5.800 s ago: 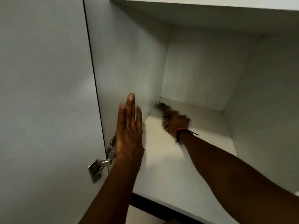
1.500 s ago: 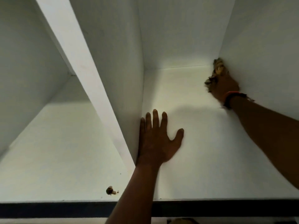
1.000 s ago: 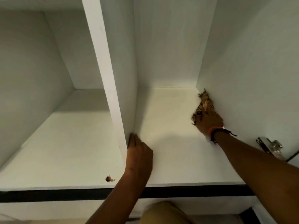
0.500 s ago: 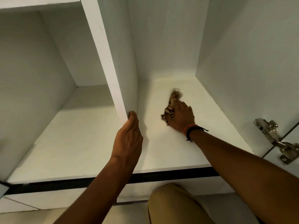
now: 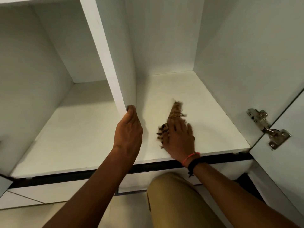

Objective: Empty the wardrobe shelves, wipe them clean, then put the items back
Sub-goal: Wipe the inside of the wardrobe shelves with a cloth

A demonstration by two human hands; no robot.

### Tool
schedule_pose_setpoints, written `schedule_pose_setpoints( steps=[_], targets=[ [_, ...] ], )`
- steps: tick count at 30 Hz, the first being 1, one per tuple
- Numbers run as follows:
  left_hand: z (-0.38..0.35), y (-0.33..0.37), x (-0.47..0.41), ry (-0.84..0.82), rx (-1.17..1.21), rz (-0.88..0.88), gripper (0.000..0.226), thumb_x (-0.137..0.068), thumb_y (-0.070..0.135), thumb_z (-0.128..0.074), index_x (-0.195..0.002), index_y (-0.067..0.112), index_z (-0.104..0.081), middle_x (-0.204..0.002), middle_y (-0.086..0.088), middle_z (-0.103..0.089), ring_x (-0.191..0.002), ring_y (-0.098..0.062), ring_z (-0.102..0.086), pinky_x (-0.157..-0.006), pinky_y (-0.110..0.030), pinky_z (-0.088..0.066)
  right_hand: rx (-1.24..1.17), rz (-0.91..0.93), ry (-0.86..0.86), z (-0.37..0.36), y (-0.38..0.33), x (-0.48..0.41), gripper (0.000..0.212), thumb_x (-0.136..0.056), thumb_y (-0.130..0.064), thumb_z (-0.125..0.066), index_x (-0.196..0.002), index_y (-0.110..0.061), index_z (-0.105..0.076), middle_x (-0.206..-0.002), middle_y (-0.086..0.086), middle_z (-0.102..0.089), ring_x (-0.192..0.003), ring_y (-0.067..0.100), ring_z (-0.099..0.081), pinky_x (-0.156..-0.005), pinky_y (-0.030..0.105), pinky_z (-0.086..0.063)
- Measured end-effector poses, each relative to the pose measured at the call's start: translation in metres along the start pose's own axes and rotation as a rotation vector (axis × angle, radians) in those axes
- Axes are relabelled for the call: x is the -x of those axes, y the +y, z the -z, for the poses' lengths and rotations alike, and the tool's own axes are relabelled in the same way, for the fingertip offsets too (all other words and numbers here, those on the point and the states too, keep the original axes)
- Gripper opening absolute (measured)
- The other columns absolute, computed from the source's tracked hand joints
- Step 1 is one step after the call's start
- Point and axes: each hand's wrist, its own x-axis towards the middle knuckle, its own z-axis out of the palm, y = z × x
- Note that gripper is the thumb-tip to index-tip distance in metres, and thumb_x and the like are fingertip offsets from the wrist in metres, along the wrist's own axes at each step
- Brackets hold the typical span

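A white wardrobe stands open with two bare compartments split by an upright divider panel (image 5: pixel 105 51). My right hand (image 5: pixel 180 140) presses a frayed brown patterned cloth (image 5: pixel 175 112) flat onto the right shelf (image 5: pixel 210 122), near its front edge; the fingers lie over the cloth. My left hand (image 5: pixel 129 130) grips the front edge of the divider panel, thumb on the near face and fingers wrapped round into the right compartment. The left shelf (image 5: pixel 70 137) lies bare.
A metal hinge (image 5: pixel 266 127) joins the open right door (image 5: pixel 289 145) to the wardrobe's right wall. A black strip (image 5: pixel 148 167) runs under the shelf's front edge. My knee in tan trousers (image 5: pixel 177 198) is below, over a tiled floor.
My right hand has dragged the cloth from the right wall and back of the shelf toward the front edge. My left hand moved from flat on the shelf to gripping the divider.
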Motion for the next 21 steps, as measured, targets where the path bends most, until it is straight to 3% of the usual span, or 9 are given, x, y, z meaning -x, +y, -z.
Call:
schedule_pose_setpoints(
  steps=[4, 6, 9, 11, 13, 16, 18, 20, 21],
  targets=[
    [0.004, 0.004, -0.002, -0.049, 0.024, 0.052, 0.058, -0.103, 0.027, -0.024, -0.149, -0.009, -0.018, -0.155, -0.032, -0.016, -0.146, -0.047, -0.005, -0.115, -0.053, 0.012, -0.215, 0.512, -0.053, 0.007, -0.031, 0.027, 0.043, -0.09, -0.025, -0.046, -0.128, -0.013, -0.062, -0.138, 0.01, -0.057, -0.129, 0.029, -0.051, -0.111, 0.037, -0.038],
    [0.007, 0.008, -0.001, -0.051, 0.046, 0.05, 0.058, -0.103, 0.028, -0.026, -0.149, -0.006, -0.02, -0.155, -0.03, -0.018, -0.147, -0.046, -0.005, -0.115, -0.053, 0.014, -0.285, 0.595, -0.152, 0.023, -0.012, 0.043, 0.044, -0.095, -0.024, -0.047, -0.138, -0.019, -0.054, -0.148, 0.004, -0.048, -0.135, 0.022, -0.045, -0.113, 0.033, -0.035],
    [0.009, 0.013, 0.0, -0.049, 0.101, 0.096, 0.056, -0.103, 0.021, -0.028, -0.147, -0.013, -0.02, -0.153, -0.036, -0.016, -0.146, -0.047, -0.007, -0.115, -0.051, 0.013, -0.384, 0.277, 0.088, 0.05, 0.051, 0.055, 0.03, -0.088, -0.01, -0.056, -0.114, -0.016, -0.069, -0.119, 0.008, -0.065, -0.103, 0.017, -0.061, -0.1, 0.029, -0.046],
    [0.013, 0.015, -0.001, -0.058, 0.139, 0.126, 0.058, -0.103, 0.023, -0.031, -0.147, -0.013, -0.019, -0.152, -0.037, -0.016, -0.145, -0.049, -0.008, -0.113, -0.053, 0.013, -0.037, -0.025, 0.272, 0.061, 0.101, 0.053, 0.029, -0.084, -0.022, -0.053, -0.106, -0.016, -0.072, -0.109, 0.013, -0.061, -0.094, 0.03, -0.055, -0.087, 0.034, -0.045],
    [0.014, 0.023, -0.003, -0.08, 0.213, 0.14, 0.06, -0.102, 0.024, -0.031, -0.148, -0.012, -0.016, -0.151, -0.039, -0.017, -0.144, -0.05, -0.008, -0.114, -0.054, 0.012, 0.174, -0.208, 0.261, 0.057, 0.113, 0.052, 0.043, -0.085, -0.031, -0.047, -0.12, -0.015, -0.067, -0.116, 0.022, -0.055, -0.096, 0.04, -0.052, -0.078, 0.044, -0.045],
    [0.015, 0.041, -0.014, -0.167, 0.454, 0.146, 0.06, -0.103, 0.029, -0.025, -0.151, -0.004, -0.013, -0.152, -0.038, -0.016, -0.146, -0.047, -0.009, -0.115, -0.056, 0.011, 0.022, 0.157, 0.057, 0.043, 0.092, 0.05, 0.045, -0.091, -0.029, -0.044, -0.129, -0.013, -0.061, -0.132, 0.018, -0.054, -0.108, 0.036, -0.054, -0.085, 0.042, -0.048],
    [0.008, 0.05, -0.033, -0.169, 0.696, 0.161, 0.062, -0.104, 0.042, -0.017, -0.154, 0.005, -0.013, -0.157, -0.029, -0.014, -0.148, -0.039, -0.006, -0.117, -0.054, 0.007, -0.08, 0.333, -0.01, 0.048, 0.098, 0.026, 0.041, -0.088, -0.027, -0.044, -0.119, -0.015, -0.068, -0.132, 0.013, -0.059, -0.107, 0.03, -0.059, -0.088, 0.034, -0.048],
    [-0.002, 0.057, -0.053, -0.193, 0.9, 0.143, 0.067, -0.102, 0.051, -0.011, -0.155, 0.011, -0.012, -0.16, -0.023, -0.011, -0.149, -0.034, -0.005, -0.119, -0.05, 0.0, -0.034, 0.129, 0.064, 0.047, 0.116, -0.015, 0.049, -0.084, -0.031, -0.036, -0.115, -0.012, -0.068, -0.128, 0.018, -0.061, -0.097, 0.039, -0.065, -0.083, 0.041, -0.051],
    [-0.007, 0.064, -0.06, -0.213, 0.973, 0.127, 0.069, -0.101, 0.053, -0.011, -0.155, 0.011, -0.01, -0.161, -0.021, -0.008, -0.149, -0.033, -0.004, -0.12, -0.049, -0.002, 0.026, -0.058, 0.094, 0.041, 0.126, -0.034, 0.06, -0.084, -0.036, -0.027, -0.124, -0.01, -0.063, -0.134, 0.021, -0.056, -0.105, 0.043, -0.062, -0.09, 0.046, -0.048]
  ],
)
